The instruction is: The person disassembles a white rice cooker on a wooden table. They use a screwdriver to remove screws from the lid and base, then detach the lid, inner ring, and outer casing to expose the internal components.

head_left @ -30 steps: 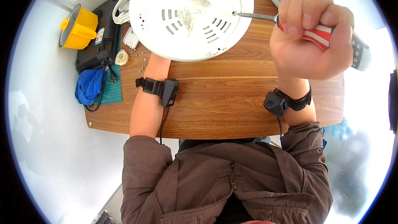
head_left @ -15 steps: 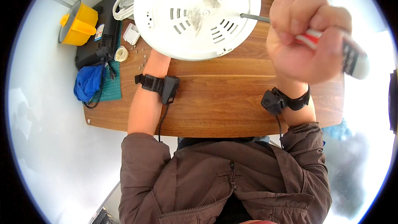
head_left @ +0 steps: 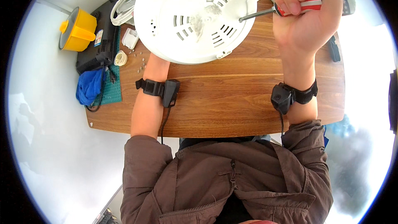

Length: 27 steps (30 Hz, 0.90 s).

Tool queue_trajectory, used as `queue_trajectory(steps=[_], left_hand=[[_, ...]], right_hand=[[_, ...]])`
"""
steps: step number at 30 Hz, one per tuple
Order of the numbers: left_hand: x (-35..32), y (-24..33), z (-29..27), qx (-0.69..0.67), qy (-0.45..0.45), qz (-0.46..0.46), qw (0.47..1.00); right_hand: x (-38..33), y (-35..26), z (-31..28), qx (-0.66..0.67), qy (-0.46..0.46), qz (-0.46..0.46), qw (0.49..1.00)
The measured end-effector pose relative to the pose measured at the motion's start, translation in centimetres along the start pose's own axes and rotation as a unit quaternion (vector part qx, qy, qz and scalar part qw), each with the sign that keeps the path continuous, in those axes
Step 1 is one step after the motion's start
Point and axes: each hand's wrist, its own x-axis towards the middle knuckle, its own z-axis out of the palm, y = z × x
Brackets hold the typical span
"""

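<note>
A round white plastic appliance base, with vent slots and a grey smudge at its centre, is tilted up towards me over the table. My left forearm reaches beneath it; the base hides that hand and its fingers. My right hand is closed around the red, white and dark handle of a screwdriver. The screwdriver's metal shaft points left, its tip at a hole near the base's right side.
On the left are a yellow container, a black appliance, a blue cloth and a green cutting mat. Small screws lie beside a cream round part and a white piece. A white cable is coiled behind.
My right hand has turned and moved up and away, its fingers still wrapped round the screwdriver. The tip remains at the same spot. The white base has shifted and tilted slightly.
</note>
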Motion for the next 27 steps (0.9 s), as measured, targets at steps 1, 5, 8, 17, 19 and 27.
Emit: queue_trajectory(steps=[1, 5, 8, 17, 19, 27], left_hand=[[0.2, 0.0, 0.1, 0.0, 0.001, 0.004, 1.0], [0.1, 0.2, 0.0, 0.003, 0.006, 0.013, 1.0], [0.2, 0.3, -0.3, 0.002, 0.008, 0.019, 1.0], [1.9, 1.5, 0.1, 0.019, 0.006, 0.018, 1.0], [1.6, 1.4, 0.3, 0.028, 0.007, 0.006, 1.0], [-0.2, 1.8, 0.3, 0.059, 0.035, -0.028, 0.997]], right_hand=[[0.1, -0.1, 0.0, 0.002, -0.002, 0.006, 1.0], [0.0, -1.3, 1.2, 0.034, 0.014, 0.06, 0.998], [0.2, -1.5, 1.5, 0.042, 0.017, 0.105, 0.993], [0.1, -2.7, 0.4, 0.061, 0.049, 0.045, 0.996], [0.9, -4.7, -0.2, 0.023, 0.074, -0.011, 0.997], [1.3, -3.3, -0.7, 0.095, 0.052, 0.065, 0.992]])
